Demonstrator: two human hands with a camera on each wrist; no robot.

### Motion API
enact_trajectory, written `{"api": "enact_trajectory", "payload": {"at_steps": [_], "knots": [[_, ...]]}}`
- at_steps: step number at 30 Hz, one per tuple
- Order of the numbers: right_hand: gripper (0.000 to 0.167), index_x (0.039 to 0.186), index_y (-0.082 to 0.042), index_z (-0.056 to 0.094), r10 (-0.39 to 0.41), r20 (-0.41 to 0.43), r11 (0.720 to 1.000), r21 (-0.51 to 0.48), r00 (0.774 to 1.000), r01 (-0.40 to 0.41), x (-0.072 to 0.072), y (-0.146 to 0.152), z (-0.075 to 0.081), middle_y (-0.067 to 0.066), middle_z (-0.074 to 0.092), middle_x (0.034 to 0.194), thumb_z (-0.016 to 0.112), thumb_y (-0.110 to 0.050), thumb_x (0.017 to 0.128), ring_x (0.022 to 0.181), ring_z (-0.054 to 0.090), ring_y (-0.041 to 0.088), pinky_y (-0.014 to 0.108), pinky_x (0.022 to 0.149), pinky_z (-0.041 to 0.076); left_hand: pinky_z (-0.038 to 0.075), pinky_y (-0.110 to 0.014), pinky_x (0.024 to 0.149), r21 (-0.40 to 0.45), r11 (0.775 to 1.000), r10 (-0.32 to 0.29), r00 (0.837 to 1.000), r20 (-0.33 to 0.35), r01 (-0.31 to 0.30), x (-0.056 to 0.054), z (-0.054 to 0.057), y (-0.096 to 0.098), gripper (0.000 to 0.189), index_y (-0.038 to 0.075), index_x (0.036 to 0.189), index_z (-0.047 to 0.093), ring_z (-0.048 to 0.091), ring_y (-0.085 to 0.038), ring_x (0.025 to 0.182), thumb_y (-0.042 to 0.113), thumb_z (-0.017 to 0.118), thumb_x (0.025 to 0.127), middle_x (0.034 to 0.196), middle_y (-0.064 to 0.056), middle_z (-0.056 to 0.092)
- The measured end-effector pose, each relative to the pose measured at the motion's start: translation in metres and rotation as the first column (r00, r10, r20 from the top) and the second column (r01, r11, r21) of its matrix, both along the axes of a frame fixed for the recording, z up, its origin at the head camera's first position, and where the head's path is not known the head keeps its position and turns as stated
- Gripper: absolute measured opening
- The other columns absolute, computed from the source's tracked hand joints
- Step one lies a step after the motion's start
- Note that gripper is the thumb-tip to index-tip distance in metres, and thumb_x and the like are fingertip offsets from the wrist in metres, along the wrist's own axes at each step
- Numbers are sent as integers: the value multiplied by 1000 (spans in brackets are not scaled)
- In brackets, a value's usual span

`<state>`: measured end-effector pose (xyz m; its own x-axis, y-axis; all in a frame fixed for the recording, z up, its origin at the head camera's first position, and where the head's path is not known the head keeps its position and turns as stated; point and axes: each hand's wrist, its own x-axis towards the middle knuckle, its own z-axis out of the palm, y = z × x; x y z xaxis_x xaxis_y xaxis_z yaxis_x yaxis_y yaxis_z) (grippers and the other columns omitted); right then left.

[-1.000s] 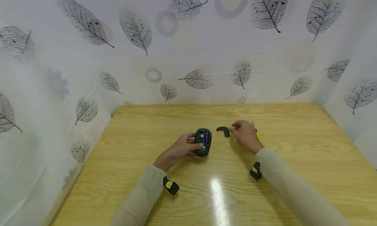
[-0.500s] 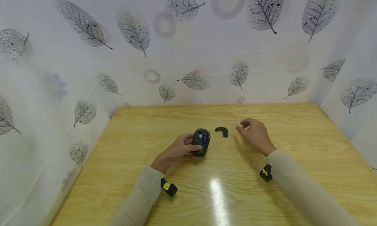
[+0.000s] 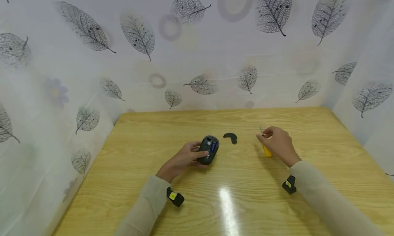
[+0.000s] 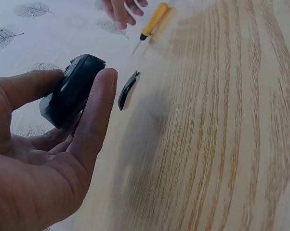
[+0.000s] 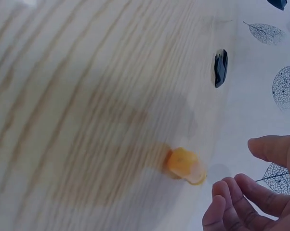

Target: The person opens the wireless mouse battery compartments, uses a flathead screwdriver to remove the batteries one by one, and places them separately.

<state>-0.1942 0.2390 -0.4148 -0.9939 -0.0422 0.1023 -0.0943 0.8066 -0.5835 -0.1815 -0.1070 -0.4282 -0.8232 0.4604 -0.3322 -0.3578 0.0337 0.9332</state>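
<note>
My left hand [image 3: 183, 158] holds a black computer mouse [image 3: 210, 146], underside up, with the thumb across it and the other fingers behind. A battery shows in its uncovered compartment. In the left wrist view the mouse [image 4: 77, 89] is edge-on between thumb and fingers. To its right lies a black curved battery cover [image 3: 231, 137] on the table. My right hand [image 3: 278, 143] hovers by a screwdriver [image 3: 266, 152] with a yellow handle and thin shaft. Thumb and fingers are apart, and the right wrist view shows a gap between the hand [image 5: 260, 192] and the handle [image 5: 183, 166].
The wooden table [image 3: 147, 126] bears the cover and screwdriver. A leaf-printed sheet [image 3: 197, 58] hangs behind it and along both sides. Each wrist wears a small black camera, one on the left [image 3: 175, 197] and one on the right [image 3: 289, 185].
My right hand has moved right, away from the cover to beside the screwdriver. The left hand keeps holding the mouse, which is tilted slightly more. The cover stays on the table.
</note>
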Motion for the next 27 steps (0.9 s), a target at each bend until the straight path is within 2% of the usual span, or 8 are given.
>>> {"api": "enact_trajectory", "payload": {"at_steps": [6,14,20,27], "knots": [[50,118,12,64,-16,70,999,41,997,14,2,7,-2,28,67,110,65,-35,99,95,65,41,55,80,55,61,-42,88,4,1000,-4,1000,5,4,1,1,0,66,-2,155,29,64,-32,112,10,64,101,143,-28,47],[52,115,14,64,-21,111,996,86,994,12,4,13,-6,26,68,104,68,-34,97,87,66,36,53,75,56,62,-39,86,-7,1000,-5,1000,-8,5,3,4,-1,72,-1,156,28,65,-30,107,6,69,96,142,-28,49],[52,110,13,64,-18,142,995,100,990,4,6,17,-10,24,68,99,71,-36,94,85,65,35,51,72,56,62,-38,86,-5,1000,-2,1000,-11,2,3,3,-1,69,-2,155,30,65,-28,105,10,68,99,141,-27,49],[53,109,13,65,9,147,994,105,989,-25,8,20,-13,22,69,98,71,-37,94,84,66,34,51,72,57,61,-40,89,26,999,-27,1000,-14,27,3,3,-2,62,-1,155,31,69,-38,103,11,62,102,138,-29,49]]}}
